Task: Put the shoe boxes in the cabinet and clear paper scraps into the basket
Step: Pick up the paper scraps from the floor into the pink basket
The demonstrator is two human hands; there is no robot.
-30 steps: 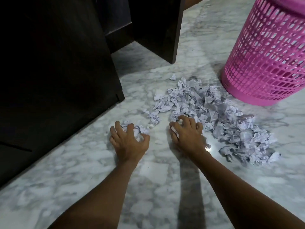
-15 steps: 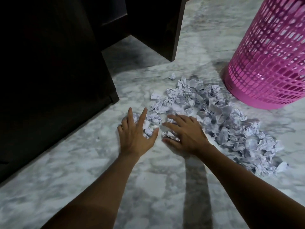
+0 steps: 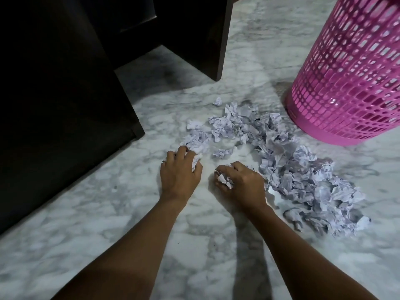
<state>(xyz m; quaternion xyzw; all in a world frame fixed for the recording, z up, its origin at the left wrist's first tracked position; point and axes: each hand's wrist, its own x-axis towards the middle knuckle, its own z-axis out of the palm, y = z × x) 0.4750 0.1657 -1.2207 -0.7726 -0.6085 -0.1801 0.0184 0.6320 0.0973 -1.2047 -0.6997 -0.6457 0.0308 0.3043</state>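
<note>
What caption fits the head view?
Left hand and right hand each clutch crumpled paper scraps on the marble floor, pink basket nearby.

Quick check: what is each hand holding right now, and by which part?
The left hand grips a crumpled paper scrap in its curled fingers; the right hand clutches a second paper wad under its palm, around the whole wad.

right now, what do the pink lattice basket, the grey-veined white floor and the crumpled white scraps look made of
Pink lattice basket: likely moulded plastic, glossy, uniform cut-out holes.
Grey-veined white floor: polished marble or marble-look tile, faintly reflective.
Crumpled white scraps: paper, matt, sharp creases.
</note>
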